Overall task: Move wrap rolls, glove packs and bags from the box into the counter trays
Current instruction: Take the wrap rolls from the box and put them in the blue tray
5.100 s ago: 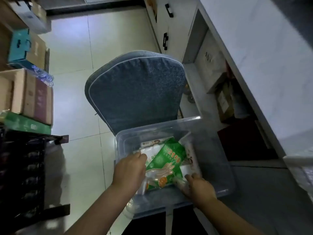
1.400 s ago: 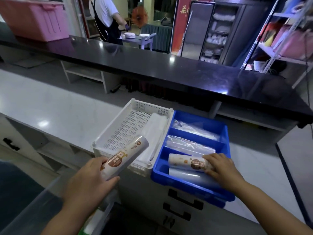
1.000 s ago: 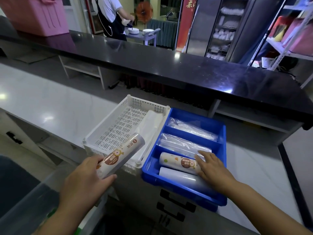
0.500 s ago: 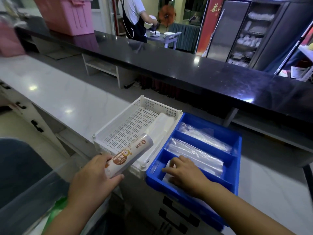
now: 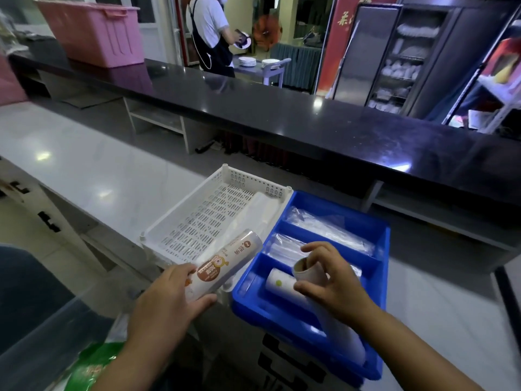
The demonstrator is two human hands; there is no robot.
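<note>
A labelled wrap roll (image 5: 225,266) is gripped in the curled left hand (image 5: 166,303) and held over the near corner of the white tray (image 5: 183,203), apparently until room is made. In the nearest compartment of the blue tray (image 5: 267,313) a plain roll (image 5: 341,334) is pinched at its raised end between thumb and fingertips of the right hand (image 5: 335,280). It is tilted over a printed roll (image 5: 279,282), probably so both can be laid side by side.

Chinese print on wrap roll (image 5: 225,267), Chinese characters on red banner (image 5: 337,43)
</note>
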